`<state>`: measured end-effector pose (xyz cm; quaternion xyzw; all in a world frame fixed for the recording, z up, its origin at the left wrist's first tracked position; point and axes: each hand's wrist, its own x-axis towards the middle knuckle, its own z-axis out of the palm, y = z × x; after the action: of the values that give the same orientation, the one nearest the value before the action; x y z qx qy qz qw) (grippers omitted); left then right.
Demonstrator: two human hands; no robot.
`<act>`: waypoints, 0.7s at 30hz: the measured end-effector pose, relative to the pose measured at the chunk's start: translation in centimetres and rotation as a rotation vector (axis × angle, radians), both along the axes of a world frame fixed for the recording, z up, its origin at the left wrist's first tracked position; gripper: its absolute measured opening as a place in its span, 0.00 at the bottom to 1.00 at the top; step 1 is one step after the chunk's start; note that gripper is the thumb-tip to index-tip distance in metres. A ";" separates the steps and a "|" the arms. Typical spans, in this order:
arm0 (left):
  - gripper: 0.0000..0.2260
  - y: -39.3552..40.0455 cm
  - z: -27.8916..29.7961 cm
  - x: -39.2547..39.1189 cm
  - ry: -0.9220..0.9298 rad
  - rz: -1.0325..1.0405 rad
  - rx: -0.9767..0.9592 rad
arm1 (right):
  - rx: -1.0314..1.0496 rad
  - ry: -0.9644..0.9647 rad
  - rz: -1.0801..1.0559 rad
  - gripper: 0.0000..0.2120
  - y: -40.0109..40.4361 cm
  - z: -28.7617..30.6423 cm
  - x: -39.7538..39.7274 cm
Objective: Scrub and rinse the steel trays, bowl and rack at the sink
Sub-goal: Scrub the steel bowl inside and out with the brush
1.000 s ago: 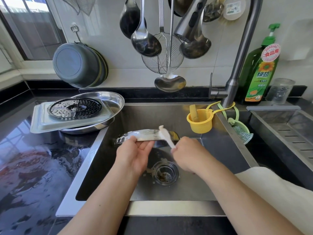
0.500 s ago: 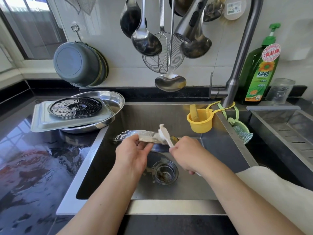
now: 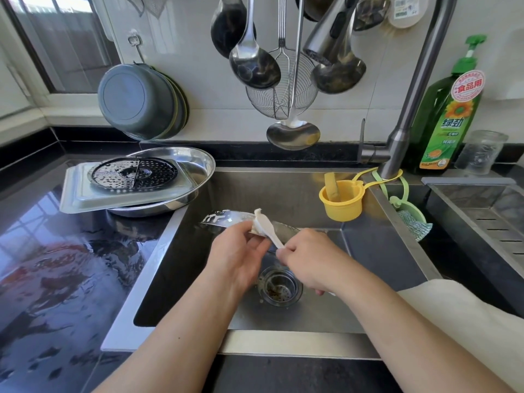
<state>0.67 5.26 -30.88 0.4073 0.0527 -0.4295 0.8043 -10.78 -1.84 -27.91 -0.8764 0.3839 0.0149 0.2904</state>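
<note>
Tray (image 3: 226,218) sat edge-on over the sink (image 3: 377,282), its long axis running from nine o'clock to three, soap streaks showing on the rim toward nine. My left hand (image 3: 236,258) pinched its near edge at about the middle, thumb and fingers curled on the steel, so most of the free length lay out toward nine o'clock from that grip. My right hand (image 3: 307,260) was closed round the handle of a white brush (image 3: 265,224), whose head touched the tray just at twelve o'clock of my left fingers. The right hand was therefore the nearer one to the three o'clock half; I judged the next strokes would have to travel along the long axis toward nine, away from it. On the table at ten o'clock the rack (image 3: 134,174) lay on a square tray (image 3: 75,198), itself stacked in a round tray (image 3: 200,163).
</note>
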 end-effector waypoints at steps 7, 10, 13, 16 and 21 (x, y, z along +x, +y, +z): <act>0.13 0.7 0.2 0.7 0.016 0.030 -0.036 | -0.018 0.102 -0.162 0.13 -1.5 0.4 -1.1; 0.14 0.5 0.2 0.7 0.015 0.032 -0.034 | -0.020 0.099 -0.175 0.13 -1.5 0.4 -1.3; 0.15 0.5 0.2 0.4 0.009 -0.010 0.002 | 0.017 0.031 -0.081 0.15 -0.4 0.0 -0.6; 0.14 0.4 -0.1 0.5 -0.007 0.017 0.023 | -0.009 0.035 -0.063 0.15 -0.3 -0.3 -0.1; 0.09 1.0 0.8 1.3 0.049 0.204 -0.115 | 0.006 0.066 -0.193 0.13 -2.5 0.3 -2.0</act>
<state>1.92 6.24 -30.10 0.3422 0.0889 -0.3575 0.8644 -12.77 -4.36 -27.63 -0.8334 0.4760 0.0170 0.2803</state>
